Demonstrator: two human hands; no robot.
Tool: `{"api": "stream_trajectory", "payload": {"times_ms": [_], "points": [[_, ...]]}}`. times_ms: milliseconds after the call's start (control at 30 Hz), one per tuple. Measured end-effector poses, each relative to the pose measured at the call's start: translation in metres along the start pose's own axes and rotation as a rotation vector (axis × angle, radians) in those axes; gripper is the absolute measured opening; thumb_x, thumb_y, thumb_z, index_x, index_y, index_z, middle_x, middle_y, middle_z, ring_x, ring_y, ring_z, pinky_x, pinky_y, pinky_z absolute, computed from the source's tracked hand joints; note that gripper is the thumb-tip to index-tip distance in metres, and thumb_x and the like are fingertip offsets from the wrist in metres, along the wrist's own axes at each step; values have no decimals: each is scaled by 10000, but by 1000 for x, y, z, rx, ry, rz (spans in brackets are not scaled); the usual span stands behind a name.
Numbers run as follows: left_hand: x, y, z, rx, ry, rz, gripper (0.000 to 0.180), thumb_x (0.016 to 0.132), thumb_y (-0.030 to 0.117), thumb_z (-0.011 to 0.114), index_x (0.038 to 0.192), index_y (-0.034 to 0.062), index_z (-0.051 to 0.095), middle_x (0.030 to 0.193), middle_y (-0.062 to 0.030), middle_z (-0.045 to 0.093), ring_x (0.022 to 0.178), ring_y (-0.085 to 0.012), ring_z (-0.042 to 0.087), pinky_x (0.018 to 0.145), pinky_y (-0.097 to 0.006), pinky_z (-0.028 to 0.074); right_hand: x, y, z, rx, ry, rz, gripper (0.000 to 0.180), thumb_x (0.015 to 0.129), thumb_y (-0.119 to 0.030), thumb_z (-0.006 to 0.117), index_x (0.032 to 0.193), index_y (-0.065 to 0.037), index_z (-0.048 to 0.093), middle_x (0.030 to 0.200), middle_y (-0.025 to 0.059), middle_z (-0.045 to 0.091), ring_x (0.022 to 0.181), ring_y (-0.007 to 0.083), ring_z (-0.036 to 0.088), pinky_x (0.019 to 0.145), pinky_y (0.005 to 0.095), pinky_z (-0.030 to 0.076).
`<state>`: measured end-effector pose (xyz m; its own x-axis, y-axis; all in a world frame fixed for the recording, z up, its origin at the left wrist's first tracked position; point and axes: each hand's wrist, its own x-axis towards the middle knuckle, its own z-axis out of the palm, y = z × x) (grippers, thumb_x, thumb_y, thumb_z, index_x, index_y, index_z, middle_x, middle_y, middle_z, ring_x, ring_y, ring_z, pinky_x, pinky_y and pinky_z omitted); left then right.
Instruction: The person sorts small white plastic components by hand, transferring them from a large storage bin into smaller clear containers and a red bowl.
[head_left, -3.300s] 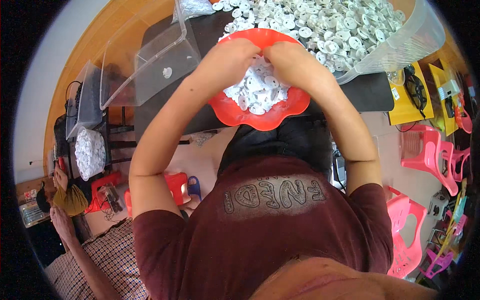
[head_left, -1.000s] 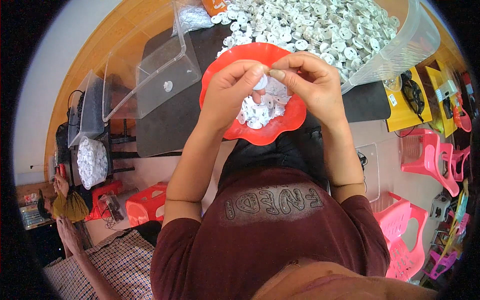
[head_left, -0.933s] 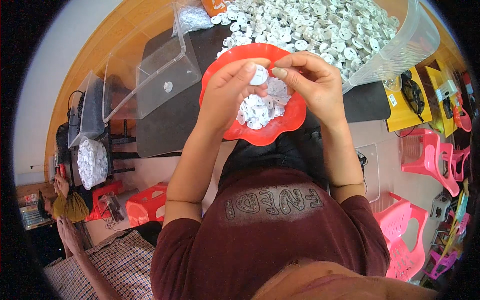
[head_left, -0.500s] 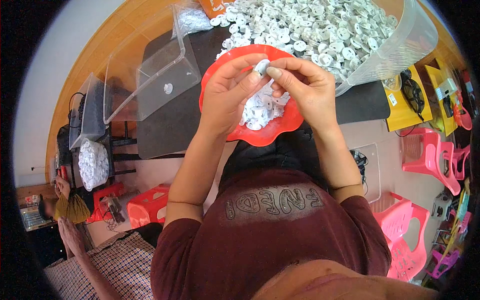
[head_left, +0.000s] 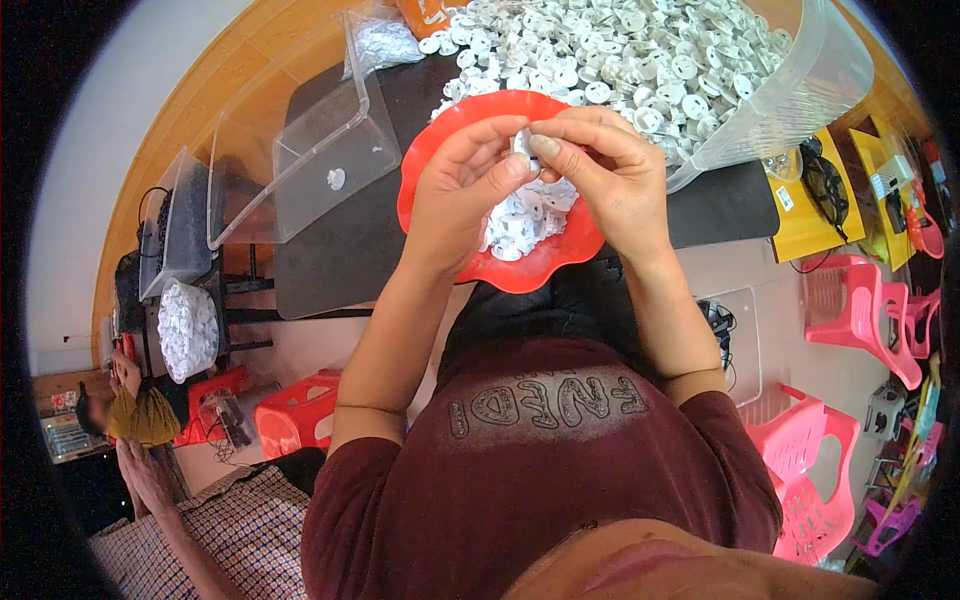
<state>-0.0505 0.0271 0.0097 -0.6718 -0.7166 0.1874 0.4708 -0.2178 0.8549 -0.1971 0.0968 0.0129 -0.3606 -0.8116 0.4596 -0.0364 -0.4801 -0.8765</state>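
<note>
A small round white plastic part (head_left: 521,146) is pinched between the fingertips of both hands, over a red wavy-rimmed bowl (head_left: 578,254). My left hand (head_left: 463,180) grips it from the left with thumb and fingers closed. From the right, my right hand (head_left: 610,172) has thumb and forefinger pressed on the same part. Inside the bowl lies a heap of white pieces (head_left: 528,218), partly covered by the hands. Just behind the bowl, a large pile of similar white parts (head_left: 640,60) spreads out from a tilted clear plastic bin (head_left: 790,110).
On the dark table (head_left: 330,270) to the left sits a clear bin (head_left: 290,150) with a single white part (head_left: 336,179). A filled white bag (head_left: 187,328) hangs lower left, near another person's arm (head_left: 150,480). Pink chairs (head_left: 800,460) stand to the right.
The white part has turned between my fingertips, and its edge now faces up more. My right fingers have shifted slightly around it; both arms stay nearly in place.
</note>
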Motion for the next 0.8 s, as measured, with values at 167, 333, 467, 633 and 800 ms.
{"api": "stream_trajectory", "payload": {"times_ms": [167, 333, 467, 633, 800], "points": [[-2, 1, -2, 37, 18, 71, 401, 857, 6, 661, 1243, -7, 550, 1159, -102, 611, 1076, -192, 578, 931, -341, 467, -3, -5, 1, 20, 26, 34, 150, 842, -9, 693, 989, 13, 708, 923, 66, 656, 683, 90, 622, 606, 202, 508], [-3, 1, -2, 75, 1, 134, 416, 844, -18, 665, 1245, -6, 550, 1170, -98, 611, 1088, -189, 573, 933, -341, 464, -3, -4, 1, 100, 38, 91, 153, 839, 2, 692, 991, 15, 701, 866, 62, 691, 658, 81, 625, 586, 206, 511], [-5, 0, 1, 100, -10, 183, 428, 835, -50, 657, 1246, -13, 544, 1173, -102, 608, 1098, -195, 574, 953, -345, 462, -4, -6, 5, 112, 64, 121, 138, 834, 4, 694, 972, 17, 703, 881, 63, 680, 666, 85, 624, 591, 204, 510], [-5, 1, 2, 127, -57, 199, 424, 832, -75, 642, 1240, -19, 541, 1184, -111, 599, 1113, -204, 570, 960, -348, 469, -3, -4, 4, 26, 46, -6, 123, 833, 6, 690, 954, 15, 711, 907, 65, 654, 681, 93, 625, 603, 205, 513], [-5, -1, -1, 165, -47, 204, 423, 834, -82, 637, 1241, -24, 536, 1196, -118, 590, 1128, -211, 563, 951, -350, 482, -4, -9, 5, 29, 26, 55, 109, 845, 8, 682, 951, 33, 691, 880, 72, 644, 686, 107, 617, 606, 214, 497]]}}
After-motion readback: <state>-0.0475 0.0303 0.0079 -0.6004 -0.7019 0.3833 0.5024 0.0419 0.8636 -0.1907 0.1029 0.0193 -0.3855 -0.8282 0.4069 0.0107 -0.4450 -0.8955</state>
